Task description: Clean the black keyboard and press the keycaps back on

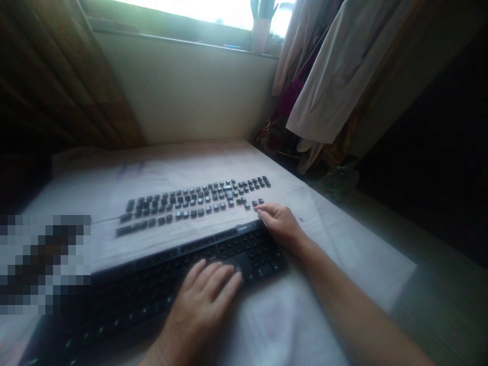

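Observation:
A black keyboard base point(160, 284) with its keycaps taken off lies across a white sheet on a table. Beyond it, the loose black keycaps point(190, 201) are laid out in rows in keyboard order. My left hand point(204, 300) lies flat on the base's lower right part, fingers stretched out, holding nothing. My right hand point(280, 223) rests at the base's far right corner, fingers curled down, its fingertips close to the last keycaps at the right end of the rows. Whether it pinches a cap is hidden.
The white sheet point(343, 244) covers the table, whose right edge drops to the floor. Clothes point(328, 86) hang at the right. A white pot point(260, 33) stands on the window sill. A pixelated patch point(43, 264) sits at the left.

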Action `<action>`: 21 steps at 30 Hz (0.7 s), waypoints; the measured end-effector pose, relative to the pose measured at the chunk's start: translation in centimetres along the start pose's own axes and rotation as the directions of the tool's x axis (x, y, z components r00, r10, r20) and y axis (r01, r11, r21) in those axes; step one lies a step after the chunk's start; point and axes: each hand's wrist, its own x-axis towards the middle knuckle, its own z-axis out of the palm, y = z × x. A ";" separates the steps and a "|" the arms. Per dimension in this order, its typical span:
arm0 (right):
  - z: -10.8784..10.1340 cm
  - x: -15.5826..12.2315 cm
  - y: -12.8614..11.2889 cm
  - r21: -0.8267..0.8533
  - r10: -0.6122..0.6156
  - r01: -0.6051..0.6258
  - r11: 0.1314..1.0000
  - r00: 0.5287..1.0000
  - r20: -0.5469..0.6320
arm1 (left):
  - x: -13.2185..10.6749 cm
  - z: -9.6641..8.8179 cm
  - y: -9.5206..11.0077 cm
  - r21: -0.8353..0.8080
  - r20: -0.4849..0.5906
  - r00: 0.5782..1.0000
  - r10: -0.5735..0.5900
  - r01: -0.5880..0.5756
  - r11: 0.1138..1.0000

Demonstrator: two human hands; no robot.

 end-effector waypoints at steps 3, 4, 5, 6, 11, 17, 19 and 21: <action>-0.2 -0.1 0.4 0.004 0.009 -0.009 1.000 1.000 0.000 | 0.3 -0.2 -0.2 0.001 0.046 0.999 -0.027 0.027 1.000; -0.3 -0.1 0.6 0.005 0.012 -0.012 1.000 1.000 0.003 | 0.4 -0.2 -0.2 0.013 0.054 0.998 -0.025 0.024 1.000; -0.3 -0.1 0.7 0.006 0.013 -0.014 1.000 1.000 0.009 | 0.5 -0.2 -0.2 0.031 0.063 0.998 -0.017 0.015 0.999; -0.3 -0.1 0.8 0.006 0.014 -0.014 1.000 1.000 0.016 | 0.6 -0.3 -0.2 0.052 0.073 0.997 -0.008 0.005 0.999; -0.3 -0.3 1.1 -0.003 0.005 -0.005 1.000 0.999 0.043 | 1.2 -0.4 0.3 0.105 0.080 0.996 0.026 -0.035 0.994; -0.5 -0.3 1.2 -0.023 -0.014 0.015 1.000 0.998 0.060 | 1.9 -1.5 -0.7 0.079 0.107 0.994 0.002 -0.011 0.997; -0.6 -0.3 1.1 -0.030 -0.020 0.022 0.999 0.998 0.063 | 1.9 -2.1 -1.2 0.095 0.135 0.991 0.008 -0.021 0.995; -0.6 -0.3 1.1 -0.037 -0.026 0.028 0.999 0.998 0.065 | 1.7 -2.3 -1.3 0.076 0.137 0.991 0.007 -0.018 0.997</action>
